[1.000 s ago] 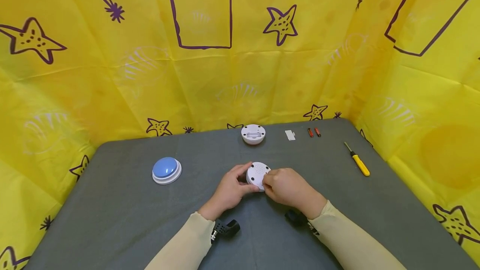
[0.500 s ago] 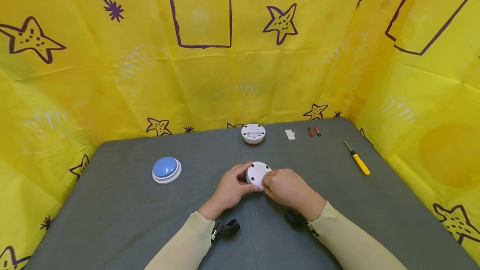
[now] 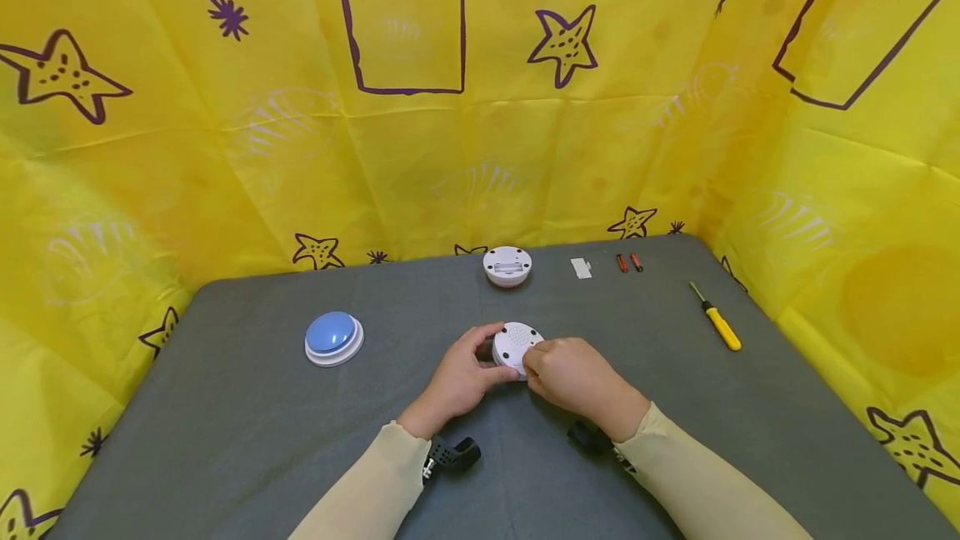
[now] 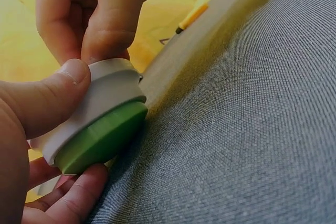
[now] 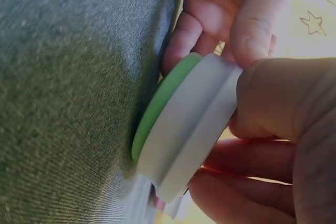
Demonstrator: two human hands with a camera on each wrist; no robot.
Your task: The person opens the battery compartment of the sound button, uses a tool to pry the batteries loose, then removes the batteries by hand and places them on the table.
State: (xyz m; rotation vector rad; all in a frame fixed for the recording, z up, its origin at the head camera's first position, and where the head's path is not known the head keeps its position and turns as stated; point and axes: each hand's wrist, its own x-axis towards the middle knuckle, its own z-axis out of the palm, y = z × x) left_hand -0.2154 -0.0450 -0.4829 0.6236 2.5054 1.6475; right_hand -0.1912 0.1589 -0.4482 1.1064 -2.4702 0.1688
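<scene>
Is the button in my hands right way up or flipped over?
Flipped over: the green button shows its white underside with dark feet on top, and its green dome faces the table.

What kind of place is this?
Probably a small screened-off workstation, perhaps for filming tabletop work. The gray-covered table has yellow starfish-printed cloth hanging behind it and on both sides, and a yellow-handled screwdriver lies near what look like two red batteries.

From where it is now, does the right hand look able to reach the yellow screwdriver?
Probably yes: in the head view, only bare table lies between the right hand and the yellow screwdriver. But the hand touches the green-topped button, so it would probably leave that first.
</scene>
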